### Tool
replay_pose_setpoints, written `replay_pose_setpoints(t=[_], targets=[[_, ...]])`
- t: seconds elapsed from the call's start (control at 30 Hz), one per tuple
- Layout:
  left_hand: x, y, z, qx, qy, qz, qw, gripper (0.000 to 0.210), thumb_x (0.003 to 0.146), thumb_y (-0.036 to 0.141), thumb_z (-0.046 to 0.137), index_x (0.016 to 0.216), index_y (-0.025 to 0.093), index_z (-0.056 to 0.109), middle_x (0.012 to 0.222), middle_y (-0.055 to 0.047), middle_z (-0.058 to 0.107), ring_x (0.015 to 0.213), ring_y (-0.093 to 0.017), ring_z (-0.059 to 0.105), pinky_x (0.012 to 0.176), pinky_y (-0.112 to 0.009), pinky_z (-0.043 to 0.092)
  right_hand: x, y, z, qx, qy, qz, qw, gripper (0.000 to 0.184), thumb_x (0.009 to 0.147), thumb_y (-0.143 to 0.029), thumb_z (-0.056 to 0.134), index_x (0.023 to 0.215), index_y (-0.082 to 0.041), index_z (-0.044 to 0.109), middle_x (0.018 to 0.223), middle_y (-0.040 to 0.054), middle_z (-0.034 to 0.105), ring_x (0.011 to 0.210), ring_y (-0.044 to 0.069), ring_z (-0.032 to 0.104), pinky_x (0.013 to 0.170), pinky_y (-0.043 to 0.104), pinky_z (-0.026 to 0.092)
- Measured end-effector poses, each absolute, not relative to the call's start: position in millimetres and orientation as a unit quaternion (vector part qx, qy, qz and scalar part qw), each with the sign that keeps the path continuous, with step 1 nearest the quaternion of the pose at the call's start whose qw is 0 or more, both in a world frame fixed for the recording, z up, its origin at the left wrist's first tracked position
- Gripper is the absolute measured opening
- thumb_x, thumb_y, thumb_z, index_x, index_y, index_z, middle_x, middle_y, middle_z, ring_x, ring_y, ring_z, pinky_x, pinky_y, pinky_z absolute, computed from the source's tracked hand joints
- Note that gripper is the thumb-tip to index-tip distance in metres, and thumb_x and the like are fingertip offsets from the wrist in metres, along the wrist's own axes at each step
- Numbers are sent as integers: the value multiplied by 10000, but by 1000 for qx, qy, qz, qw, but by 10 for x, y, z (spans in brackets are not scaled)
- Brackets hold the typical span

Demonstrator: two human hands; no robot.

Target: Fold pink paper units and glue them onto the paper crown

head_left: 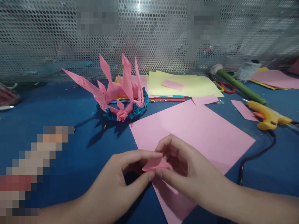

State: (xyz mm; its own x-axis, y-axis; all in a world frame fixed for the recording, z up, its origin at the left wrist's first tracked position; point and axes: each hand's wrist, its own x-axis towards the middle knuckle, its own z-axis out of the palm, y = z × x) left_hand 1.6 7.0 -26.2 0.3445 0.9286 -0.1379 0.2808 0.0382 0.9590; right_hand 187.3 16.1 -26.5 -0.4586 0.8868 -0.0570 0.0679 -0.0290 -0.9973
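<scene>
Between both hands is a small folded piece of pink paper (155, 165), pinched at its lower edge by the thumbs. My left hand (126, 174) is closed on its left side, index finger along the top. On the other side my right hand (184, 165) grips it, fingers curled behind and partly hidden. Beneath the hands lies a large pink paper sheet (198, 133), flat on the blue table (70, 168). Beyond my left hand stands a paper crown (123, 93) with tall pink folded points and a crinkled blue band along its base.
Yellow paper sheets (187, 82) are stacked at the back. On the right lie a yellow glue gun (268, 115) with a black cord, a pink paper strip (244, 109), scissors (226, 87) and a green stick (240, 85). A perforated metal panel (151, 40) rises behind.
</scene>
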Motion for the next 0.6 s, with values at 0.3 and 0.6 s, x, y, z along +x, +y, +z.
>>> replay_pose_setpoints(t=[0.3,0.6], targets=[[15,57,-269,591,486,342,546,343,794,112,671,1079,291,600,708,87,642,661,-102,650,649,-171,524,1866,111,-259,-410,-644,556,330,436,796,-63,593,1200,-217,533,813,-8,611,735,148,606,666,264,495],[-12,74,-290,538,468,396,579,432,741,86,754,1027,293,504,689,126,682,650,-72,661,672,-142,525,1842,175,-223,-368,-567,650,348,119,813,-123,672,867,-193,592,834,3,679,809,137,669,744,241,527]])
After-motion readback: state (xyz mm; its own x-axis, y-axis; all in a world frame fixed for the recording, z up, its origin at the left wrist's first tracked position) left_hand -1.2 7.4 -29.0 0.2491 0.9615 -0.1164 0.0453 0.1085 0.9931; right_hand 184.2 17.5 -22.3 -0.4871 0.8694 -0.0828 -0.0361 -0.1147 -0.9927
